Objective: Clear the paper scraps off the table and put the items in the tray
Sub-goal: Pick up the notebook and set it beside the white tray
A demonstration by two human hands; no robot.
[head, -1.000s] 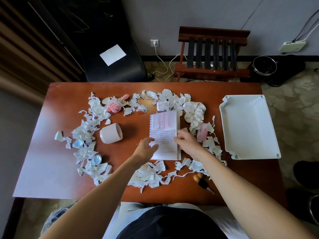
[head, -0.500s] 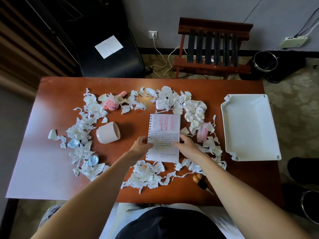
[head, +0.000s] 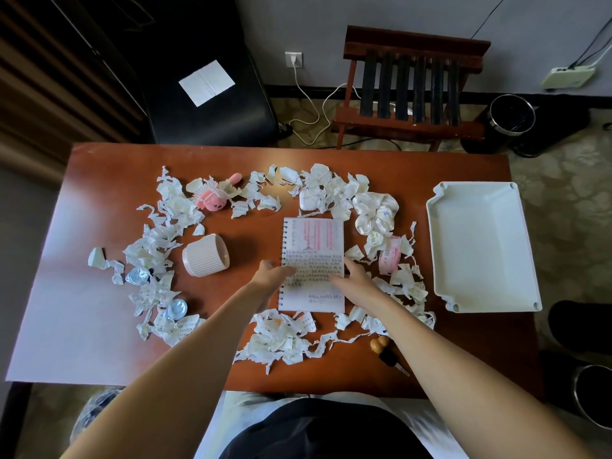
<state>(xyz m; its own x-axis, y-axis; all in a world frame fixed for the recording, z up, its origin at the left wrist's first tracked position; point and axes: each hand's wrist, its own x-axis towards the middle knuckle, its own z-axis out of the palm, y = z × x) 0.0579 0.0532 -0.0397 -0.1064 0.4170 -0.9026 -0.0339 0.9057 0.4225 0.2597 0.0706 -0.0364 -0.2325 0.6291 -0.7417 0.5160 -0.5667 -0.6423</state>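
White notebook (head: 313, 240) lies among scraps (head: 281, 342) left of tray (head: 483, 246); left hand (head: 273, 274) and right hand (head: 352, 276) rest flat-fingered on its page

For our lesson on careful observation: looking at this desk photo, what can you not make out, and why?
1. Handwriting on the notebook: too small to read in the head view.
2. Left hand: gripping the notebook's edge or only resting there, unclear.
3. Orange-and-black object: partly behind the right forearm.
4. Pink item: partly under paper scraps.
5. Metal bin: cut off by the bottom-right edge.
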